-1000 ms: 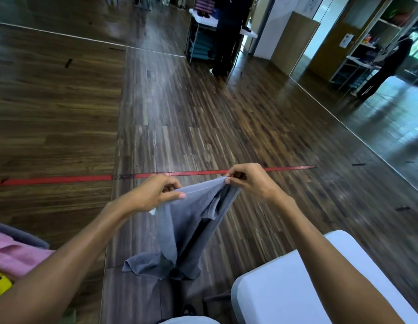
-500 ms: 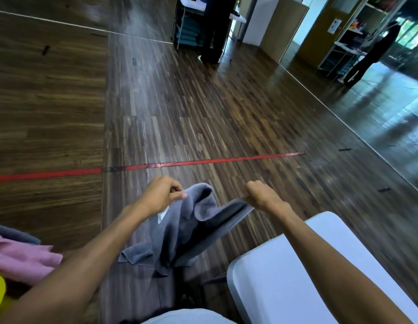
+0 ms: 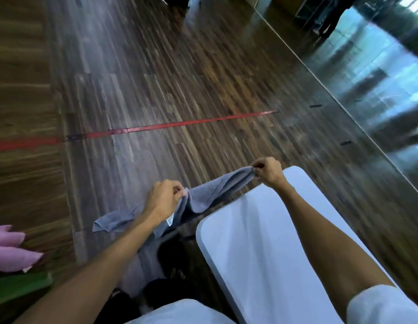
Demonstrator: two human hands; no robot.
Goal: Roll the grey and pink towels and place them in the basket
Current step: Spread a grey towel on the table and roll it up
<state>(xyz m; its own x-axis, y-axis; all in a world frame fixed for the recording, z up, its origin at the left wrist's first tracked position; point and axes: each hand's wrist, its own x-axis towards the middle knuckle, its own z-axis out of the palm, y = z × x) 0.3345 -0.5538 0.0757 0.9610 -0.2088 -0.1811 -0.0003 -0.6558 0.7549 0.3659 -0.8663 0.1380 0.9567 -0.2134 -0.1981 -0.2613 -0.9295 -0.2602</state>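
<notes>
head: hands are drawing further apart than a second ago, stretching the grey towel [image 3: 217,190] | left hand [image 3: 164,197] and right hand [image 3: 267,170] each pinching an edge | towel hanging over floor beside white table [image 3: 261,242], likely next for spreading | pink towels [image 3: 11,251] waiting far left

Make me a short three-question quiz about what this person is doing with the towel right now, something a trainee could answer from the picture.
1. True or false: the grey towel is already rolled up.
2. Which hands hold the grey towel? A) left hand only B) right hand only C) both
3. Fill in: the pink towels lie at the far ____ edge of the view.

Key:
1. False. It hangs stretched and sagging between the hands, with one end trailing down beside the white table.
2. C. Each hand pinches a part of its top edge.
3. Left.
</notes>
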